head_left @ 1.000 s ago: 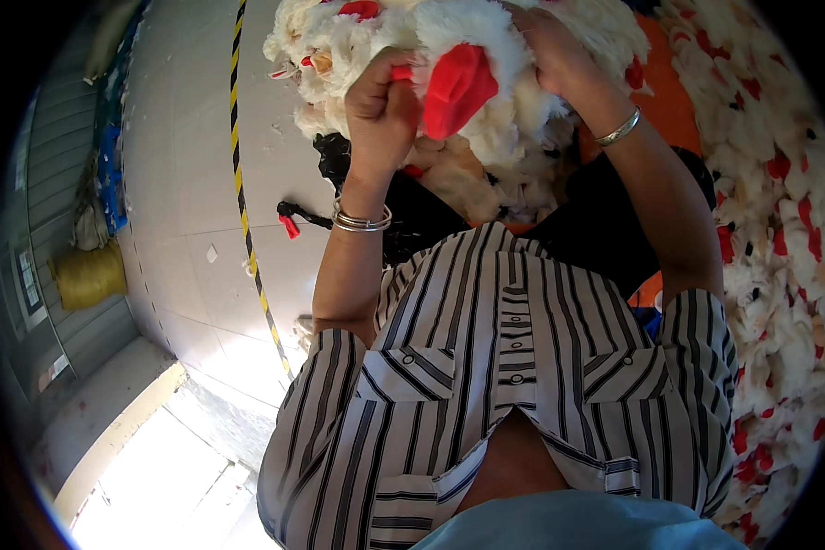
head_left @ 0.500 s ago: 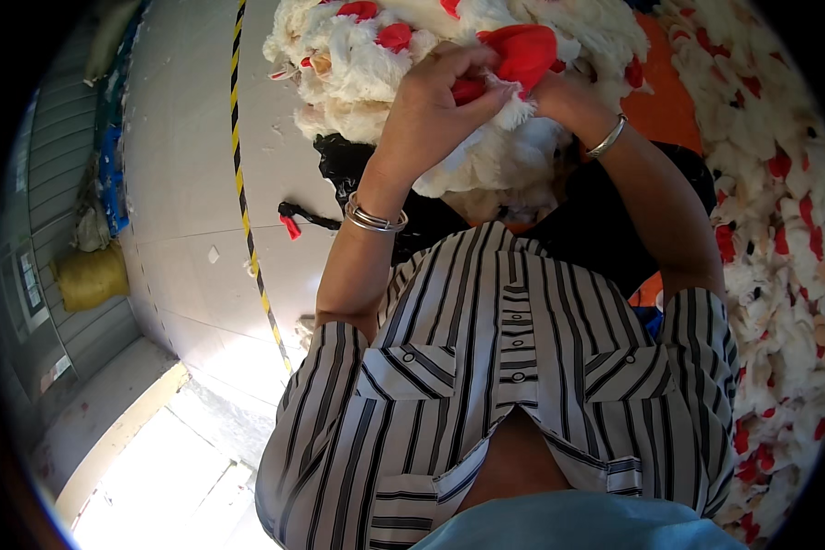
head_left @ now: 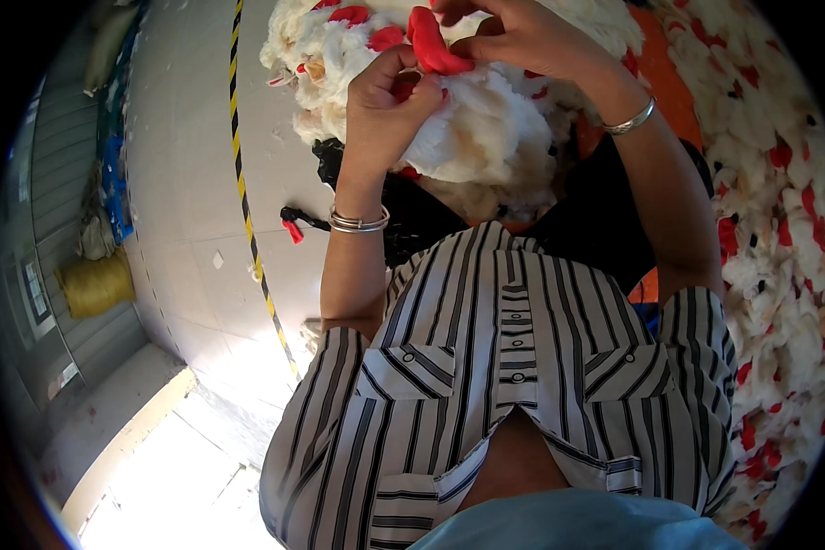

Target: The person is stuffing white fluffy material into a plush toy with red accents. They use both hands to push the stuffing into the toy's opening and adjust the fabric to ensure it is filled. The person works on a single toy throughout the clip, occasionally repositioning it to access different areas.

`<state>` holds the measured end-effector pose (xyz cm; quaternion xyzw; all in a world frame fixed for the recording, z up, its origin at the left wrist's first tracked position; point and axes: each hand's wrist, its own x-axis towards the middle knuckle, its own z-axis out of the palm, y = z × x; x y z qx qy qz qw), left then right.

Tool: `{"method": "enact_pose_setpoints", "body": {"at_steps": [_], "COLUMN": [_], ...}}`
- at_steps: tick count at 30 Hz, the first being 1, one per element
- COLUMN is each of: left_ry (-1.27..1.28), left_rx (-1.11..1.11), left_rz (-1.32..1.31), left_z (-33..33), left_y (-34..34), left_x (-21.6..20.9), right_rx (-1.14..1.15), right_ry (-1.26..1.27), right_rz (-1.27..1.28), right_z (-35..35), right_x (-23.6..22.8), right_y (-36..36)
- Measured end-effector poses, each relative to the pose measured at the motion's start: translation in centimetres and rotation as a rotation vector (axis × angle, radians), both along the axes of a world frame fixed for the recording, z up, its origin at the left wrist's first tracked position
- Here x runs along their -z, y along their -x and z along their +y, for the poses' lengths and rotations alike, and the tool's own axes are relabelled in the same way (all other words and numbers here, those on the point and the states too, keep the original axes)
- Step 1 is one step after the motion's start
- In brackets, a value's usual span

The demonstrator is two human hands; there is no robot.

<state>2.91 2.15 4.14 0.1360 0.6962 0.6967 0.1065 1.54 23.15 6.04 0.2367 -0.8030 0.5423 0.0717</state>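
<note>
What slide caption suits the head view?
Left hand holding a red piece, right hand close beside it, over a heap of fluffy white pieces.

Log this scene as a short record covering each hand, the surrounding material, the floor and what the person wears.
Left hand: gripping a red piece of soft material
Right hand: raised beside that piece; contact unclear
In front: heap of fluffy white pieces with red parts
Far right: wide spread of white and red pieces
Floor, left: yellow-and-black striped line
Wrists: bangles on the left, silver bracelet on the right
Clothing: striped shirt
</note>
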Motion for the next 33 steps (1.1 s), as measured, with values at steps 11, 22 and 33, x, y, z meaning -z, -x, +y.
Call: {"method": "enact_pose_setpoints", "body": {"at_steps": [11,22,33], "left_ry": [-0.036,-0.351,-0.272], "left_rx": [-0.469,-0.718,-0.628], "left_rz": [0.109,0.070,0.129], "left_z": [-7.0,-12.6,-10.6], "left_y": [4.3,4.4,2.9], "left_x": [0.2,-3.7,-4.7], "right_rx": [0.339,-0.073,-0.089], "right_ry": [0.269,0.127,-0.363], "right_rz": [-0.166,-0.287,-0.245], "right_z": [5.9,7.3,3.6], "right_x": [-1.7,-0.2,1.2], "right_y": [2.3,3.1,1.8]}}
